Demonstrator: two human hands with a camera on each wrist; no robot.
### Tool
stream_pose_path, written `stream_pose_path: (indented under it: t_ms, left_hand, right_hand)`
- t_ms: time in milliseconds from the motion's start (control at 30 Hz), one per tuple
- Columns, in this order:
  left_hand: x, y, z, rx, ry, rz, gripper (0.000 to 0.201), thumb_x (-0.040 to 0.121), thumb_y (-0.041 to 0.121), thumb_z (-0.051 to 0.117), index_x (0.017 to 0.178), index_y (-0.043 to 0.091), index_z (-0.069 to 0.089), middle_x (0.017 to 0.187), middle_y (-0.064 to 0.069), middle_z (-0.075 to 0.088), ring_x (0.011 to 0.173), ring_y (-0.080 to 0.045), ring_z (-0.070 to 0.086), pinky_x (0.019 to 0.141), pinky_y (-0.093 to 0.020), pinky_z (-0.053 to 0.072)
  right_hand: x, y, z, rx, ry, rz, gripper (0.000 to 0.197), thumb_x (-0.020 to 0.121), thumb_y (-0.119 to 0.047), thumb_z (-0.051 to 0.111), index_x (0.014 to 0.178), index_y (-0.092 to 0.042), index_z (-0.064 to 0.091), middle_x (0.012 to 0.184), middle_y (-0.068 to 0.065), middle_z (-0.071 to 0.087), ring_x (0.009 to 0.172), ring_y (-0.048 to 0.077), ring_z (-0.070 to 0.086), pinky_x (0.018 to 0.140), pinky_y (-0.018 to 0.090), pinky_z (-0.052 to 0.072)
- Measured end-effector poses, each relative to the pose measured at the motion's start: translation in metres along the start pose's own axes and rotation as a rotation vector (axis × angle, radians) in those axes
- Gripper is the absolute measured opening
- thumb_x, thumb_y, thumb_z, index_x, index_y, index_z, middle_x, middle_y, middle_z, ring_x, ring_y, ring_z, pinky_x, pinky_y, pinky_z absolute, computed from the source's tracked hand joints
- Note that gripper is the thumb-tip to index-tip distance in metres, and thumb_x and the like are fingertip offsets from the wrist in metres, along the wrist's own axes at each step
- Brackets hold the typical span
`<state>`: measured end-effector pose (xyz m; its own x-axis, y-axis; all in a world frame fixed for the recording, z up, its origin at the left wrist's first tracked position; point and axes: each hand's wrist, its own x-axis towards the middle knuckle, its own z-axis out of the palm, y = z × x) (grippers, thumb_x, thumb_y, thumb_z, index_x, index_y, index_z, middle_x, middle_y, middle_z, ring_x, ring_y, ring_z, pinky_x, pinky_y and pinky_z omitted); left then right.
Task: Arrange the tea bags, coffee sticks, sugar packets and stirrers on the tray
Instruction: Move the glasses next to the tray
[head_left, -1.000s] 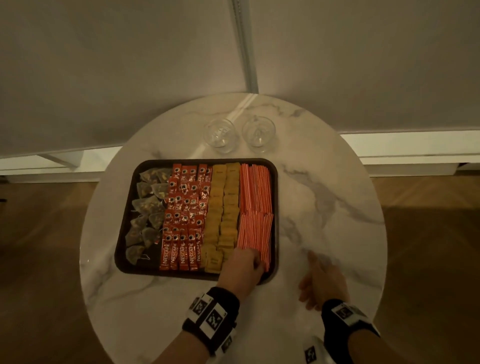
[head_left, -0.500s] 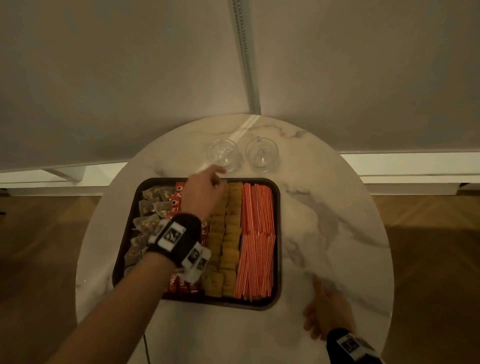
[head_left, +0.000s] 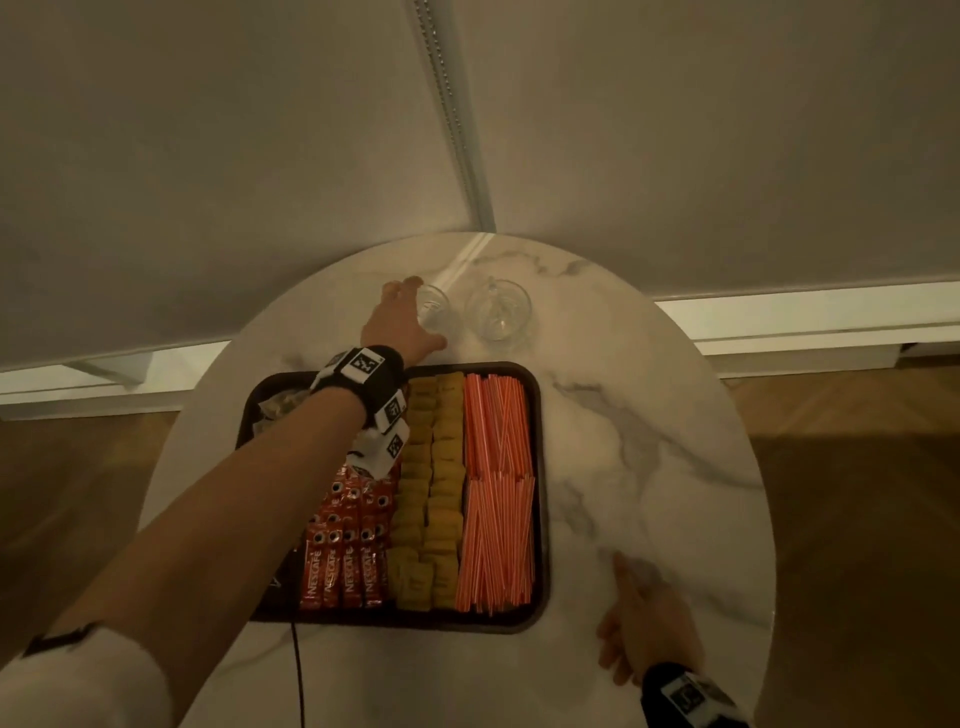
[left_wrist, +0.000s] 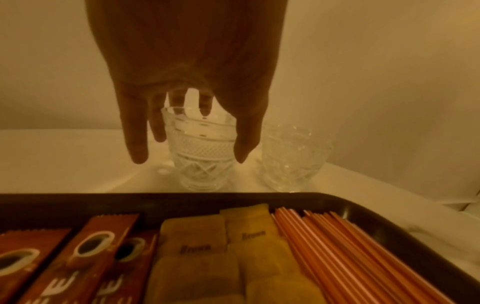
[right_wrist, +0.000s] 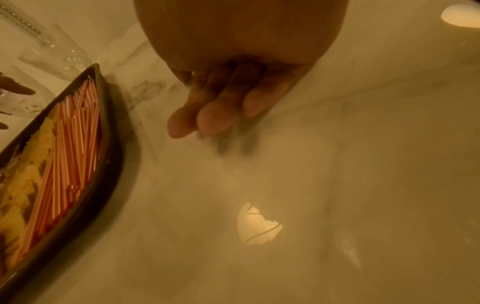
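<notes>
- Left hand (head_left: 397, 325) at upper centre, fingers spread around the left cut-glass tumbler (left_wrist: 201, 148), not visibly clasping it.
- Right hand (head_left: 641, 631) lies relaxed, lower right, on the round marble worktop (head_left: 649, 467).
- Dark rectangular tray (head_left: 541, 499) holds red coffee sticks (head_left: 345, 551), brown sugar packets (head_left: 434, 488), orange stirrers (head_left: 498, 493).

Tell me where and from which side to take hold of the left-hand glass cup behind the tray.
Grip the left glass cup around its upper wall, coming from above, thumb on one side and fingers on the other. It stands upright and narrows toward the foot. The second cup stands close on its right and the tray rim lies just in front. The left hand is spread over it.
</notes>
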<state>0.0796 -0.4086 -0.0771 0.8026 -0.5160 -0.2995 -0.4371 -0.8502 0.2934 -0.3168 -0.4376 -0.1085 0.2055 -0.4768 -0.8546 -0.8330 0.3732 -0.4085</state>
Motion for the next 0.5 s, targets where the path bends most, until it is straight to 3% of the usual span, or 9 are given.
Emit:
stream_pose_path:
  t_ms: [167,300,400,500]
  left_hand:
    - [-0.012,-0.005,-0.016,-0.134,0.155,0.017,0.085,0.068,0.031,0.085,0.138,0.017,0.04,0.137,-0.009,0.044,0.12,-0.03,0.051,0.098,-0.046,0.047]
    - [-0.046,-0.003,-0.047,-0.184,0.302,0.125,0.081,0.068,0.035,0.083,0.137,0.026,0.041,0.134,-0.005,0.047,0.111,-0.025,0.055,0.086,-0.038,0.045]
    - [-0.085,0.017,-0.061,-0.174,0.198,0.295,0.082,0.068,0.049,0.08,0.138,0.029,0.043,0.133,0.002,0.045,0.099,-0.013,0.054,0.082,-0.03,0.043]
    - [-0.123,0.048,-0.056,-0.112,0.038,0.436,0.089,0.063,0.072,0.066,0.139,0.032,0.042,0.134,0.008,0.043,0.103,-0.008,0.053,0.084,-0.03,0.046]
  right_hand:
    - [0.001,0.002,0.001,-0.018,0.006,0.038,0.083,0.097,-0.065,0.033,0.063,0.002,0.069,0.052,0.013,0.067,0.042,0.027,0.061,0.047,0.03,0.053]
    - [0.003,0.004,0.002,-0.027,0.023,0.026,0.082,0.097,-0.065,0.033,0.061,0.0,0.068,0.052,0.012,0.067,0.039,0.023,0.059,0.046,0.027,0.051]
    - [0.003,0.006,0.0,-0.037,0.017,0.011,0.084,0.097,-0.065,0.032,0.064,0.001,0.069,0.053,0.011,0.068,0.04,0.022,0.061,0.046,0.026,0.052]
    - [0.0,0.007,0.0,-0.065,0.028,0.004,0.084,0.096,-0.068,0.031,0.066,0.0,0.071,0.052,0.009,0.068,0.044,0.024,0.064,0.052,0.028,0.055]
